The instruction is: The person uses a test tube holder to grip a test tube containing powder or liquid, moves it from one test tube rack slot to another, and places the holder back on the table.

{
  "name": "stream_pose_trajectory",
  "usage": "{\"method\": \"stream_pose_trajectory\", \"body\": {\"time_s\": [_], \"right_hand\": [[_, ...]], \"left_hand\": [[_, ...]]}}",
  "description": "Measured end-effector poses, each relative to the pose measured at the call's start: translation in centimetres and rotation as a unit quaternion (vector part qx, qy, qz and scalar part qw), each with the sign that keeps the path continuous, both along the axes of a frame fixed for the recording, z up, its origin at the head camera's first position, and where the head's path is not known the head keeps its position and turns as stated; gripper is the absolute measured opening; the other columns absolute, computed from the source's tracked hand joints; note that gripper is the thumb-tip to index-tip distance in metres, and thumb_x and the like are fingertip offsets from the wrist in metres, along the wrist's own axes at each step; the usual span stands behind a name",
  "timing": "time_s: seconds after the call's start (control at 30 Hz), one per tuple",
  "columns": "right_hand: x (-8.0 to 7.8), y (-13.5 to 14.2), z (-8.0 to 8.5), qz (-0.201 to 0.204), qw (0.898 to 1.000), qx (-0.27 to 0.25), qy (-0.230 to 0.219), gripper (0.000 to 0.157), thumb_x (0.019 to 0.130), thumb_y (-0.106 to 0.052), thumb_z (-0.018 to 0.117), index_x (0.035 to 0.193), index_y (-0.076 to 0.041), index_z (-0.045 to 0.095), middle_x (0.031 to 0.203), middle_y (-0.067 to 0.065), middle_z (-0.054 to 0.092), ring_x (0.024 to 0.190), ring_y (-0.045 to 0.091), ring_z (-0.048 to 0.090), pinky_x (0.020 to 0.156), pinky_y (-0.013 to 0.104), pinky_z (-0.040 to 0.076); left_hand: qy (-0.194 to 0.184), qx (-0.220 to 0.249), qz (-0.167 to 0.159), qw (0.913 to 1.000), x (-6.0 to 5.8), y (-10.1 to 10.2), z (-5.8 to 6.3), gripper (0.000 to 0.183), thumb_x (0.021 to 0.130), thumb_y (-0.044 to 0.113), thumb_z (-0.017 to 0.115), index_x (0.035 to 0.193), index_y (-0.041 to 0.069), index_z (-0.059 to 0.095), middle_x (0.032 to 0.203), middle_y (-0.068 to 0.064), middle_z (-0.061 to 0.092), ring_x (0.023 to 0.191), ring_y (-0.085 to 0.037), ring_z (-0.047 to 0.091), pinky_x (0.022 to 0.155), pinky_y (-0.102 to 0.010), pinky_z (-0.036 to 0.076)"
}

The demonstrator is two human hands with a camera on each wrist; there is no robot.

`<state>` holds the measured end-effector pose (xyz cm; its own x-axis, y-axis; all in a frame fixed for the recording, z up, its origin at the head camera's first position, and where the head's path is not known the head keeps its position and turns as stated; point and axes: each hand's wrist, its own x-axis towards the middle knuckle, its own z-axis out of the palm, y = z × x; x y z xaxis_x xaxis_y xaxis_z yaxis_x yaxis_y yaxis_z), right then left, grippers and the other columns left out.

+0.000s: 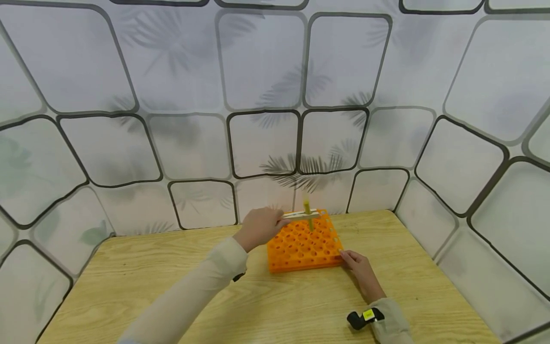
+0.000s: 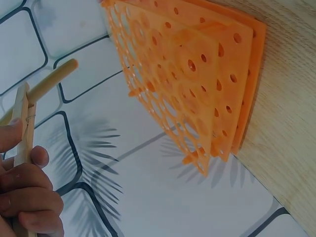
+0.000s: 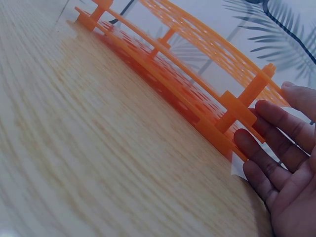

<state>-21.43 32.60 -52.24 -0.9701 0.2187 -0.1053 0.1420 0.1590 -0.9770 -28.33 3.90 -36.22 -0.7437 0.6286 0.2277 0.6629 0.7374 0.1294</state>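
My left hand [image 1: 262, 227] grips a wooden test tube clamp [image 1: 297, 216] by its handle, above the far left part of an orange test tube rack [image 1: 306, 263]. Held crosswise in the clamp's jaws is a slim yellow tube [image 2: 54, 79] with a rounded end; in the head view it overlaps the rack's far part. At the rack's near right corner, my right hand [image 1: 360, 271] rests its fingertips against the side. The right wrist view shows the thumb [image 3: 298, 98] by the top plate and the loosely extended fingers along the lower plates.
The rack stands on a wood-grain table [image 1: 163, 272], near its back edge. A patterned curtain [image 1: 193, 148] of grey outlines and leaf shapes hangs behind and at both sides. A black device with a yellow label [image 1: 368, 315] sits on the right wrist.
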Motion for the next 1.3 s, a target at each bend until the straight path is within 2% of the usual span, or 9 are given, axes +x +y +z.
{"method": "stream_pose_trajectory", "body": {"time_s": [0.3, 0.57, 0.73, 0.93, 1.3], "right_hand": [[0.1, 0.0, 0.1, -0.007, 1.0, -0.002, -0.014, 0.044, 0.094, -0.04, 0.055, 0.11, 0.001, 0.062, 0.093, -0.009, 0.062, 0.086, 0.001, 0.058, 0.08, 0.018, 0.047], [0.0, 0.1, -0.2, -0.009, 1.0, -0.001, -0.005, 0.046, 0.093, -0.041, 0.056, 0.109, 0.002, 0.062, 0.093, -0.007, 0.062, 0.086, 0.002, 0.058, 0.079, 0.019, 0.047], [-0.2, 0.1, -0.3, -0.007, 1.0, -0.003, -0.003, 0.047, 0.093, -0.041, 0.056, 0.11, 0.002, 0.062, 0.094, -0.006, 0.063, 0.086, 0.002, 0.058, 0.079, 0.018, 0.048], [-0.2, 0.2, -0.3, -0.004, 1.0, 0.002, 0.0, 0.048, 0.094, -0.041, 0.055, 0.11, 0.003, 0.061, 0.094, -0.007, 0.062, 0.086, 0.001, 0.057, 0.079, 0.018, 0.047], [-0.1, 0.1, -0.2, -0.005, 1.0, 0.002, -0.001, 0.046, 0.094, -0.041, 0.055, 0.11, 0.002, 0.061, 0.095, -0.007, 0.061, 0.087, 0.001, 0.057, 0.08, 0.018, 0.048]], "left_hand": [[-0.002, 0.015, 0.003, 0.9999, 0.0, -0.7, -0.2, 0.045, 0.097, 0.043, 0.048, 0.061, 0.018, 0.036, 0.05, 0.006, 0.026, 0.043, -0.008, 0.024, 0.045, -0.023, 0.021], [0.004, 0.016, 0.008, 0.9998, 0.3, -1.3, -0.3, 0.041, 0.096, 0.041, 0.051, 0.064, 0.017, 0.044, 0.051, 0.006, 0.031, 0.043, -0.008, 0.027, 0.043, -0.023, 0.022], [0.011, 0.012, 0.015, 0.9998, 0.2, -1.7, -0.7, 0.042, 0.096, 0.043, 0.05, 0.064, 0.017, 0.041, 0.052, 0.006, 0.028, 0.043, -0.008, 0.025, 0.044, -0.023, 0.021], [0.002, 0.026, 0.009, 0.9996, 0.3, -2.1, -1.1, 0.043, 0.096, 0.04, 0.051, 0.063, 0.017, 0.036, 0.051, 0.005, 0.026, 0.043, -0.008, 0.023, 0.044, -0.023, 0.02], [0.004, 0.014, 0.014, 0.9998, 0.5, -2.5, -1.5, 0.039, 0.096, 0.042, 0.049, 0.067, 0.017, 0.046, 0.05, 0.006, 0.029, 0.041, -0.008, 0.025, 0.041, -0.022, 0.021]]}}
